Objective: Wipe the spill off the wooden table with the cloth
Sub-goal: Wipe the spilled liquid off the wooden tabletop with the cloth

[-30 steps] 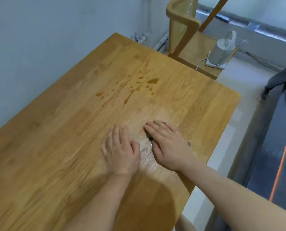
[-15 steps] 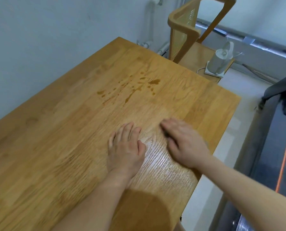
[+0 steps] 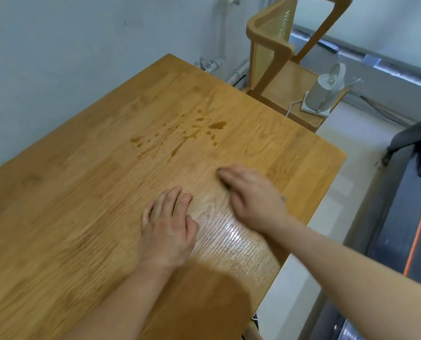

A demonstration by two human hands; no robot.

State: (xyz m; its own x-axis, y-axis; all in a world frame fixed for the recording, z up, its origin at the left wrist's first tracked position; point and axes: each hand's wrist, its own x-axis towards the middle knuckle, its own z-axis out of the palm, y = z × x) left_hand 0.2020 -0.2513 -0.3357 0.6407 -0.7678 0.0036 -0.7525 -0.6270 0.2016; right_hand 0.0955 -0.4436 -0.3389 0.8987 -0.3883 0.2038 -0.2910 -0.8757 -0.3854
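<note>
The surface [image 3: 69,217] fills most of my view: a long slab of jointed honey-coloured wood, smooth and sealed, with the grain running away from me. Past its far end stands a chair [image 3: 270,45] with a cane back, and a white kettle [image 3: 323,94] sits on the seat. Between the hands lies a paler, finer-grained patch [image 3: 229,236] with a wet-looking gloss, and I cannot tell whether it is a film, a mat or damp wood. My left hand [image 3: 166,231] lies palm down on the wood, its fingers [image 3: 172,197] straight, released and holding nothing. My right hand [image 3: 253,195] is blurred, but it is also flat, with its fingers [image 3: 229,174] stretched forward and pressing down rather than clenched. The spill [image 3: 180,136] lies well beyond both hands, a scatter of thin amber drops and streaks beading on the finish. The cloth does not plainly show. A dark sliver under the right fingers and a speck by the wrist suggest it is pinned beneath that palm, though I cannot confirm this. I judge it to be light, limp and quick to bunch, so I would keep it spread under a flat palm and push from its middle, pressing firmly because the slick wood will smear.
</note>
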